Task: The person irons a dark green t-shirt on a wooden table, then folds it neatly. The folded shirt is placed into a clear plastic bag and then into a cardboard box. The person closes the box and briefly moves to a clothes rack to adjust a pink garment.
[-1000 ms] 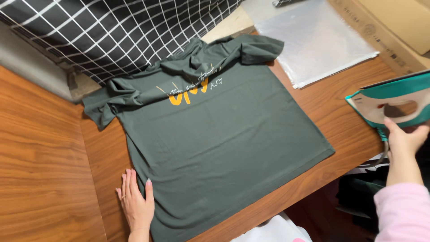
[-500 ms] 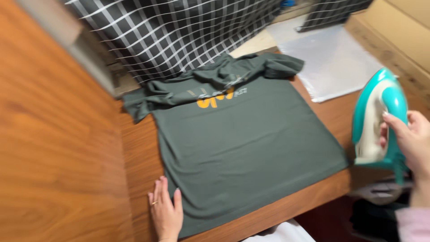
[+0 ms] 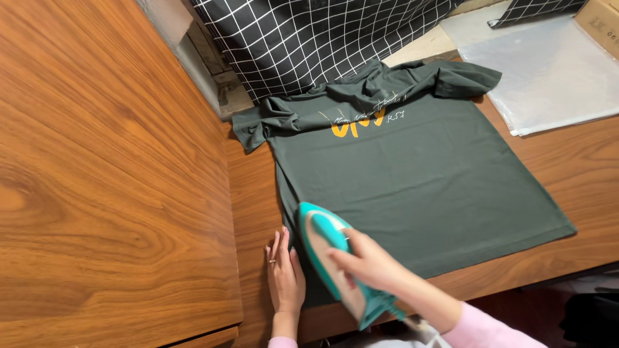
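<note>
A dark green t-shirt (image 3: pixel 419 174) with an orange and white print lies flat on the wooden table (image 3: pixel 574 174), its collar end bunched at the far side. My left hand (image 3: pixel 285 274) presses flat on the table at the shirt's near left corner, fingers together. My right hand (image 3: pixel 371 264) grips the handle of a teal and white iron (image 3: pixel 329 248), which is over the shirt's near left corner, tip pointing away from me. A pink sleeve covers my right forearm.
A black cloth with a white grid (image 3: pixel 309 38) hangs at the far side. A clear plastic bag (image 3: pixel 548 64) lies at the far right beside a cardboard box (image 3: pixel 599 19). A tall wooden panel (image 3: pixel 103 167) stands on the left.
My right hand has carried the iron from the table's right edge across to the shirt's near left corner. The view has shifted right and closer. My left hand stays at the corner.
</note>
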